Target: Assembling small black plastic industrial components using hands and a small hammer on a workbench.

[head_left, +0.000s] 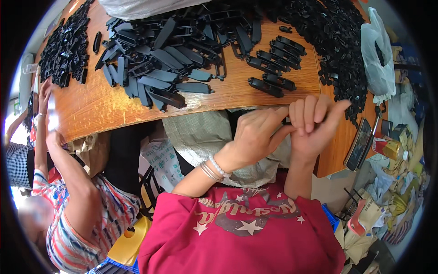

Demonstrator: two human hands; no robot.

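Observation:
My left hand (258, 134), with bracelets at its wrist, and my right hand (312, 121) meet in front of me at the table's near edge. Both have their fingers curled in a pinch. A small dark bit shows between them, but my fingers hide most of it and its kind cannot be told. Just beyond, on the wooden table (219, 105), lie several black plastic handle-like parts (276, 57) side by side. To their left spreads a heap of long black plastic pieces (164, 59). Small black plastic parts (335, 41) form a mound at the right.
Another heap of small black parts (66, 50) lies far left, near a co-worker's arm (73, 160). A white sack (137, 7) rests at the back. A woven sack (198, 132) hangs below the table edge. At right are a phone (358, 144) and a plastic bag (378, 55).

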